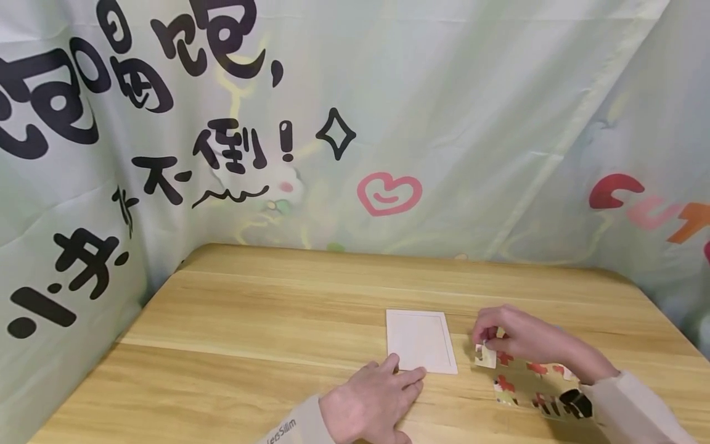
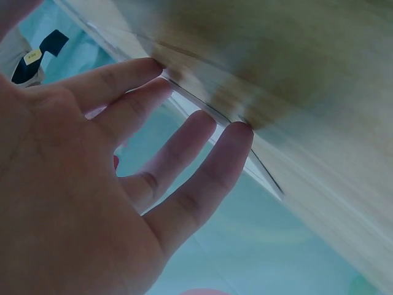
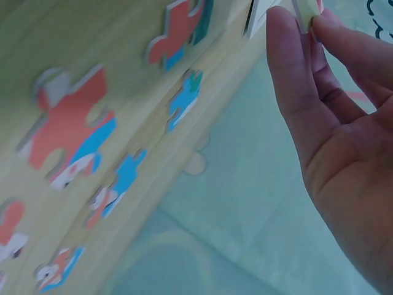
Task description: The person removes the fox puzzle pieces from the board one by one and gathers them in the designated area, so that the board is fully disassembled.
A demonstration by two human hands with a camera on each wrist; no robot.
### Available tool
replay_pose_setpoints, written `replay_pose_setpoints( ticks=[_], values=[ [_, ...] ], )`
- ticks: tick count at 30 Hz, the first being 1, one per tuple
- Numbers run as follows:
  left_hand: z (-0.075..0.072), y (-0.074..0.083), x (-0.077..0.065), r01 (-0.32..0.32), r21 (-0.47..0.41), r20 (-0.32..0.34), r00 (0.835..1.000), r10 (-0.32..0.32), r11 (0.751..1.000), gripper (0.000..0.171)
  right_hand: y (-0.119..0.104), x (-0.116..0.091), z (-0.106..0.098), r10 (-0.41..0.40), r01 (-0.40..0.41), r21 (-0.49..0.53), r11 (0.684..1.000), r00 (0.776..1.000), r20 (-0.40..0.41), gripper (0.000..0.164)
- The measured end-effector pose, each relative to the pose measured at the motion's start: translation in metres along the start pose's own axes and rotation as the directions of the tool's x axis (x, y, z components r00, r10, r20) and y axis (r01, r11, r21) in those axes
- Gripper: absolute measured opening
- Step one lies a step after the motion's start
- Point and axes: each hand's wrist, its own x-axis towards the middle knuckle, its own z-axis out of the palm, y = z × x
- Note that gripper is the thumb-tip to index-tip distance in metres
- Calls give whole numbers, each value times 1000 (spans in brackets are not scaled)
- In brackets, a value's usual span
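Observation:
A white puzzle board (image 1: pixel 418 342) with a thin inset line near its edge lies flat at mid-table. My left hand (image 1: pixel 371 401) is spread with straight fingers, its fingertips touching the board's near edge; the left wrist view shows the fingers (image 2: pixel 212 166) along that edge. To the right of the board, my right hand (image 1: pixel 524 336) pinches a pale jigsaw piece (image 1: pixel 486 356) between thumb and fingers. Only a small part of this held piece (image 3: pixel 305 13) shows in the right wrist view. Below the right hand lie several loose pieces, among them a red one (image 1: pixel 505 383).
Black-and-white pieces (image 1: pixel 577 402) lie by the right sleeve, partly covered by it. Red and blue pieces (image 3: pixel 70 126) are spread apart on the wooden table (image 1: pixel 249 308). A printed cloth curtain (image 1: pixel 471 123) hangs behind and at both sides of the table.

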Motion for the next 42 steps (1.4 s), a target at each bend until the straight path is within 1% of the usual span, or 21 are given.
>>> replay_pose_setpoints(
  ticks=[2, 7, 12, 17, 22, 26, 30, 33, 35, 38, 42],
  values=[
    [1, 0, -1, -5, 12, -7, 1000, 5, 1000, 81, 1, -5, 0, 5, -5, -3, 1000, 1000, -14, 36],
    [3, 2, -2, 12, 28, -21, 1000, -12, 1000, 80, 3, -18, -2, 46, -45, 62, 997, 999, -14, 29],
    [5, 3, -2, 25, 15, -27, 999, -25, 1000, 79, 3, -31, -4, 89, -86, 112, 990, 996, -15, 29],
    [4, 0, -2, 14, -10, -5, 1000, -15, 1000, 81, 6, -45, -8, 80, -76, 103, 992, 996, -34, 33],
    [4, -2, 0, -7, -51, 15, 1000, 8, 999, 81, 8, -60, -12, 102, -98, 168, 981, 995, -13, 34],
    [3, -3, 1, -14, -42, 10, 1000, 14, 999, 82, 10, -74, -14, 111, -106, 172, 979, 994, -15, 37],
    [3, -5, 0, -13, -30, 13, 1000, 13, 999, 82, 12, -89, -16, 141, -137, 181, 974, 990, -13, 37],
    [1, -6, 0, -17, -30, 15, 1000, 17, 999, 81, 15, -101, -18, 156, -151, 161, 975, 988, -19, 38],
    [1, -5, 1, -24, -35, 1, 1000, 24, 999, 80, 16, -109, -20, 174, -169, 162, 972, 985, -15, 37],
    [1, -4, -1, -25, -57, -30, 999, 24, 998, 75, 18, -119, -20, 178, -175, 168, 970, 984, -6, 39],
    [4, -5, -7, -19, -76, -61, 998, 14, 997, 66, 20, -125, -15, 150, -153, 181, 971, 988, 28, 43]
  ],
)
